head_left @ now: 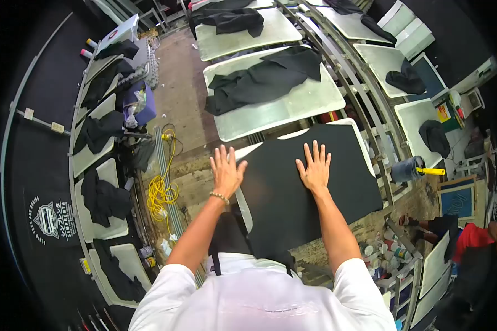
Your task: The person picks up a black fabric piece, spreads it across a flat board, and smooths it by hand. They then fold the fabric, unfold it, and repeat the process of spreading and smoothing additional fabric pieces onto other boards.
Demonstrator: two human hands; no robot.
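A black cloth (pixel 292 187) lies spread over a white board (pixel 361 135) just in front of my body, its lower part hanging toward me. My right hand (pixel 316 170) rests flat on the upper part of the cloth, fingers spread, holding nothing. My left hand (pixel 227 172), with a beaded bracelet at the wrist, is at the board's upper left edge beside the cloth; its fingers are spread and it holds nothing. Whether the left palm touches the board cannot be made out.
Beyond lies another white board (pixel 281 113) with a crumpled black cloth (pixel 265 77). More boards with black cloths line both sides. A yellow cable (pixel 163 193) lies left; a yellow-handled tool (pixel 431 171) is right. A person in red (pixel 474 243) is at lower right.
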